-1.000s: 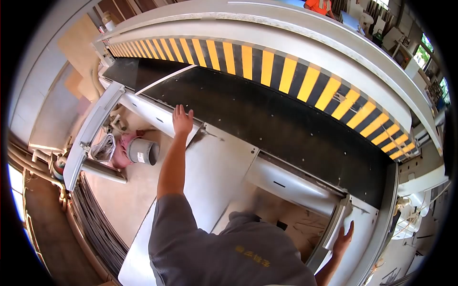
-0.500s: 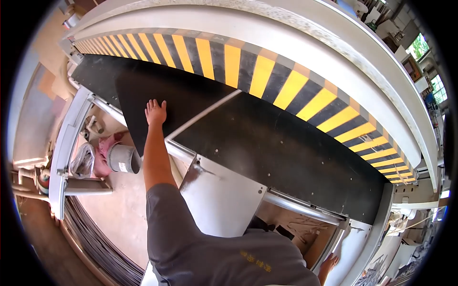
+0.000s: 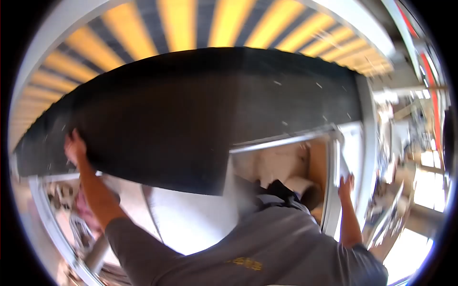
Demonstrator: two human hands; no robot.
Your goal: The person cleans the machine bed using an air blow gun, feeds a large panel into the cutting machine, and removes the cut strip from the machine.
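Note:
A large dark panel [image 3: 162, 128] lies over the black machine bed [image 3: 296, 95], its front edge hanging past the bed. My left hand [image 3: 75, 148] is at the panel's left end, fingers somewhat spread and blurred; whether it presses on the panel or only the bed is unclear. On the right, my right hand [image 3: 347, 185] is beside the white side surface [image 3: 352, 143], fingers apart and nothing visible in them.
A yellow-and-black striped guard [image 3: 176, 24] arches behind the bed. Below are a white table surface [image 3: 191, 221] and metal rails [image 3: 329, 186]. At the lower left, a metal arm [image 3: 55, 229] stands near bags on the floor.
The view has swung and moved closer to the bed. The dark panel has shifted right along the bed and now overhangs the white surface. My left hand has gone to its left end.

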